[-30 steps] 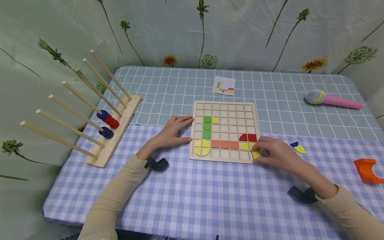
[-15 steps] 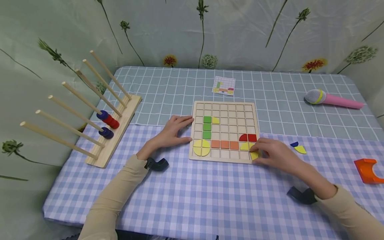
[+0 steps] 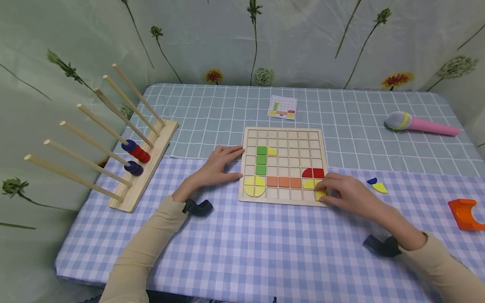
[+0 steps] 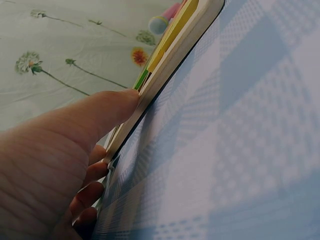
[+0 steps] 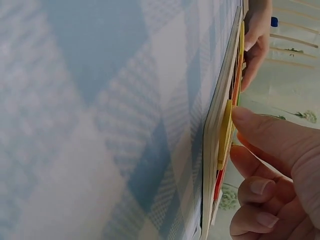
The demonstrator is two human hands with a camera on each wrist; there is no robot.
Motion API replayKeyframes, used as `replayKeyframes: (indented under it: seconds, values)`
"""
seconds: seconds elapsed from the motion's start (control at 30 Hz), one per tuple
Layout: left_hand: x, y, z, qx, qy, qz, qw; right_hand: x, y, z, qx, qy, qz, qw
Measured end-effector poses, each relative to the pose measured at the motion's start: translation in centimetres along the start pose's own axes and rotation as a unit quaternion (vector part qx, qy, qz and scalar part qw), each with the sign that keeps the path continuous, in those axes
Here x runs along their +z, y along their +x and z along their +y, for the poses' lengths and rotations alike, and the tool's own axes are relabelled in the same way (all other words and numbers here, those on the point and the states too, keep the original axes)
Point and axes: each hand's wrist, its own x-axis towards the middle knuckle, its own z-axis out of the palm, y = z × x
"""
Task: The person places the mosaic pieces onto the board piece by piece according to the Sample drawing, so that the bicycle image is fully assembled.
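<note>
A wooden grid board (image 3: 280, 203) lies mid-table with coloured tiles in its cells. My left hand (image 3: 216, 168) rests at its left edge, fingers extended and thumb apart; in the left wrist view the thumb (image 4: 117, 102) touches the board's side. At the lower right corner, my right hand (image 3: 350, 193) holds a yellow quarter-circle tile (image 3: 320, 195) between thumb and fingertips. In the right wrist view that yellow tile (image 5: 225, 132) sits slightly raised above the frame, with the thumb tip against it. Beside it are more yellow tiles (image 3: 308, 184) and red tiles (image 3: 317, 173); fingers hide part.
Right of the board lie a blue half-circle tile (image 3: 372, 181) and a yellow tile (image 3: 380, 188). A pattern card (image 3: 282, 107) lies behind the board. A peg stand (image 3: 159, 147) with rings stands left; a pink microphone (image 3: 432, 126) and orange piece (image 3: 462, 214) lie right.
The yellow tile under my right hand has shifted slightly left and turned into the board's lower right corner cell. My left hand has stayed in place.
</note>
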Motion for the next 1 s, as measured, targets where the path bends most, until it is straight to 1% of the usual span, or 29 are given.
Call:
replayKeyframes:
  seconds: [0.23,0.33,0.5,0.7,0.87,1.0]
  values:
    - [0.1,-0.5,0.0,-0.005,0.003,-0.011,0.9999,0.2,-1.1,0.3,-0.017,-0.006,0.035,0.9992]
    - [0.0,-0.5,0.1,-0.004,0.002,-0.008,1.0000,-0.2,-1.7,0.8,-0.021,-0.015,0.050,0.9984]
    - [-0.2,-0.3,0.0,0.000,-0.002,-0.004,1.0000,-1.5,-3.0,2.3,-0.012,-0.040,0.067,0.9968]
    - [-0.2,-0.2,-0.1,0.011,0.000,0.009,0.9999,-2.7,-4.4,4.2,0.022,-0.077,0.090,0.9927]
    - [-0.1,-0.1,-0.1,0.015,-0.001,0.011,0.9998,-3.3,-5.5,5.3,0.065,-0.094,0.086,0.9897]
    - [-0.1,0.1,0.0,0.012,-0.005,0.008,0.9999,-3.7,-6.2,5.9,0.094,-0.093,0.084,0.9877]
